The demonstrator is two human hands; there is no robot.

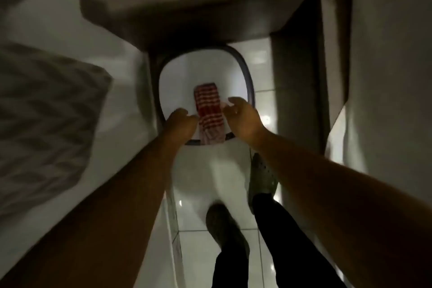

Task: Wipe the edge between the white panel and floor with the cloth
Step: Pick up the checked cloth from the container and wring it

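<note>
A red-and-white striped cloth [209, 112] hangs over the near rim of a white tub with a dark rim [247, 82] that stands on the glossy tiled floor [217, 252]. My left hand [181, 123] has its fingers curled against the cloth's left edge; the back of the hand hides any grip. My right hand [242, 119] hovers at the cloth's right edge with thumb and fingers apart. The white panel [138, 184] runs along the left, meeting the floor at a narrow edge [174, 224].
A patterned pillow [46, 119] lies on the white surface at the left. A dark shelf or ledge [210, 23] overhangs the tub. A grey wall or curtain [385, 77] closes the right side. My two shoes [263, 177] stand on the tiles.
</note>
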